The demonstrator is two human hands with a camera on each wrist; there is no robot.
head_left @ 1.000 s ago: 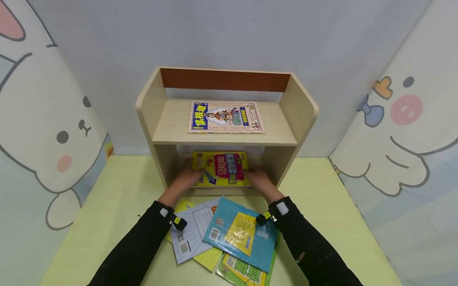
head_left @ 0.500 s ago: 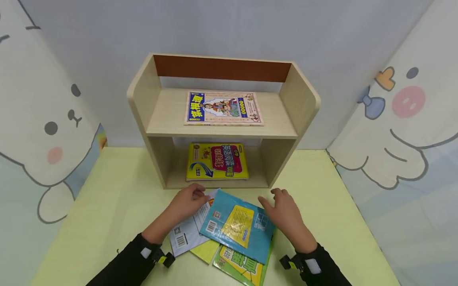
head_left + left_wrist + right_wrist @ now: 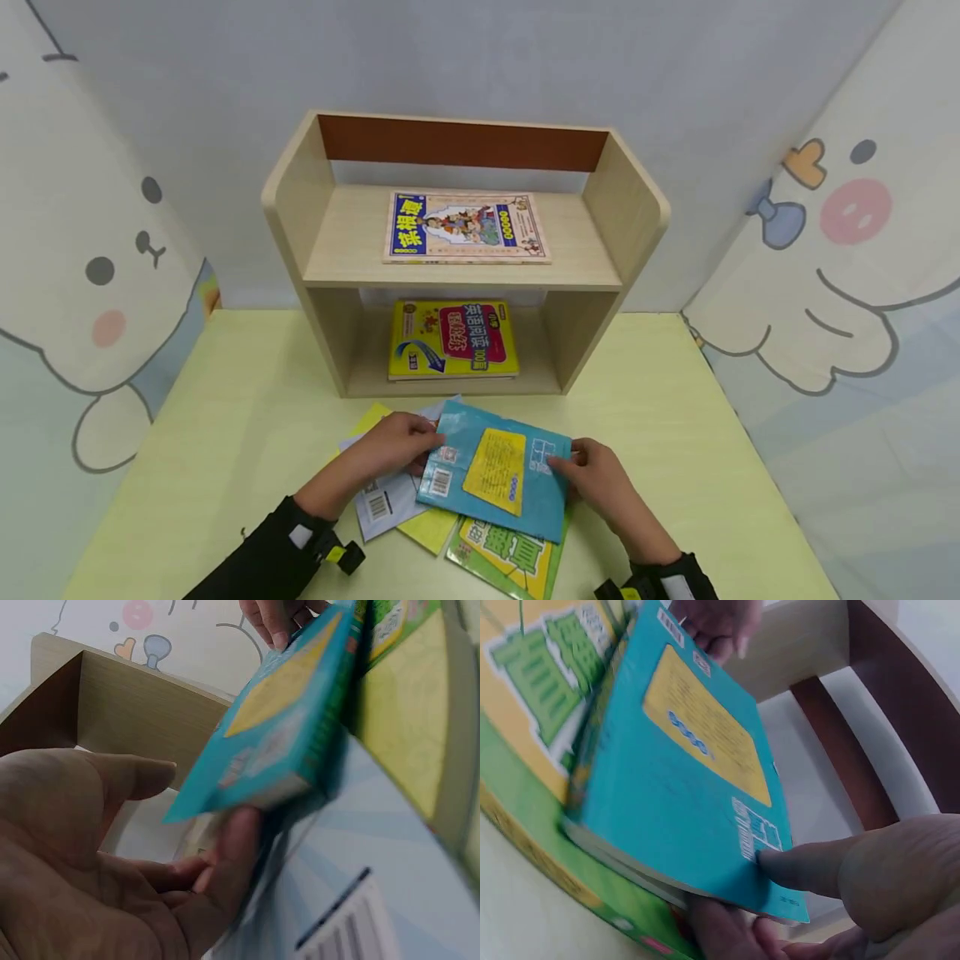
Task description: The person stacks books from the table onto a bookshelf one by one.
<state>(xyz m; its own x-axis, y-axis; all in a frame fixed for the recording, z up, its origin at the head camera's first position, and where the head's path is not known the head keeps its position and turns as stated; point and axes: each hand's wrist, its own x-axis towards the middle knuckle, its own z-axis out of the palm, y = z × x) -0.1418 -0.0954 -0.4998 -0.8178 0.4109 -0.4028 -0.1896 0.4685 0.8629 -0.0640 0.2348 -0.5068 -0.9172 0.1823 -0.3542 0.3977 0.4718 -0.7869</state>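
Blue book, yellowish table, grey wall

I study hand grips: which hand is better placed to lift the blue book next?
Probably the right hand: its thumb presses the blue book from above, with fingers beneath. The left hand has its thumb clear of it in the left wrist view.
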